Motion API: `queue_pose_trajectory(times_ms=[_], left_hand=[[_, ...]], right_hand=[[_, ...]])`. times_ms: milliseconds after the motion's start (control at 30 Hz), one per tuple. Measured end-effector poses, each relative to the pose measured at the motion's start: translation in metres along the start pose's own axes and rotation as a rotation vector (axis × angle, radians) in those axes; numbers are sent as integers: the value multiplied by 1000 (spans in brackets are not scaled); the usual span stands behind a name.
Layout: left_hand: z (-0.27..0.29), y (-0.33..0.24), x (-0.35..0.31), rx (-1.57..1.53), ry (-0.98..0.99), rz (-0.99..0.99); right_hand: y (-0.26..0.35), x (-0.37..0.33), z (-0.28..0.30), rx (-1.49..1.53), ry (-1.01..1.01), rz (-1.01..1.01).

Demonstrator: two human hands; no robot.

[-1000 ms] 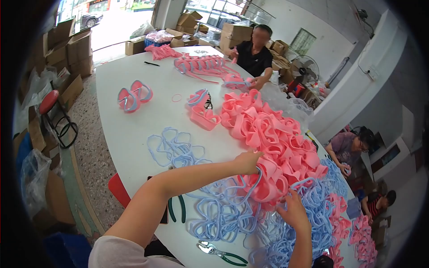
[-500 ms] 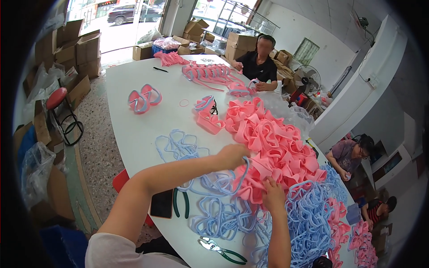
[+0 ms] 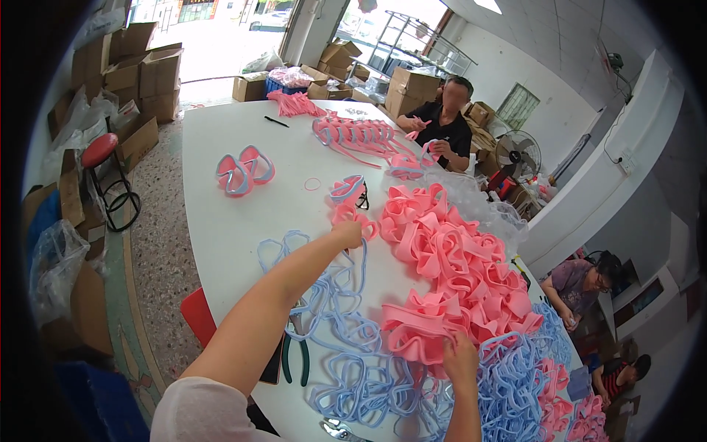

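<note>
My left hand (image 3: 347, 234) is closed on a light-blue soft loop (image 3: 364, 267), which hangs down toward the tabletop. Right beside that hand, partly hidden by it, is a pink curved piece (image 3: 371, 229). My right hand (image 3: 461, 361) has its fingers closed on a soft pink piece (image 3: 423, 339) at the near edge of a large pink pile (image 3: 449, 247). Tangled blue loops (image 3: 353, 379) lie between my arms. A pink piece with blue edging (image 3: 346, 189) rests just beyond my left hand.
Green-handled pliers (image 3: 305, 361) lie by my left forearm, and another metal tool (image 3: 339, 429) sits at the near edge. A heap of blue loops (image 3: 508, 383) is at right. Two joined pink-and-blue pieces (image 3: 245, 171) lie far left. A co-worker (image 3: 442, 125) sits across the table (image 3: 221, 125).
My left hand has moved left and away from the pink pile, drawing the blue loop with it. My right hand has shifted slightly nearer, with pink pieces pulled toward me.
</note>
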State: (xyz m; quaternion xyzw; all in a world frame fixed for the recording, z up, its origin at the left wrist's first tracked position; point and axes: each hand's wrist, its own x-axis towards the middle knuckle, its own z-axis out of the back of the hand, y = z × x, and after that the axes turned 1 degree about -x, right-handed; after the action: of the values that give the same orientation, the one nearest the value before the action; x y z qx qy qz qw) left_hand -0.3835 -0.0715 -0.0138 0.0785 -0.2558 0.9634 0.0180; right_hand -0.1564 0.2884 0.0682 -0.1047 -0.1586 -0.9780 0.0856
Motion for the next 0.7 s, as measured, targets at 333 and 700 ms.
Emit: queue_pose_trajectory(times_ms=[333, 700], left_hand=[[51, -58, -58, -487, 553, -53], [41, -17, 14, -347, 112, 19]], right_hand=[[-12, -11, -9, -33, 198, -55], [24, -29, 32, 74, 157, 14]])
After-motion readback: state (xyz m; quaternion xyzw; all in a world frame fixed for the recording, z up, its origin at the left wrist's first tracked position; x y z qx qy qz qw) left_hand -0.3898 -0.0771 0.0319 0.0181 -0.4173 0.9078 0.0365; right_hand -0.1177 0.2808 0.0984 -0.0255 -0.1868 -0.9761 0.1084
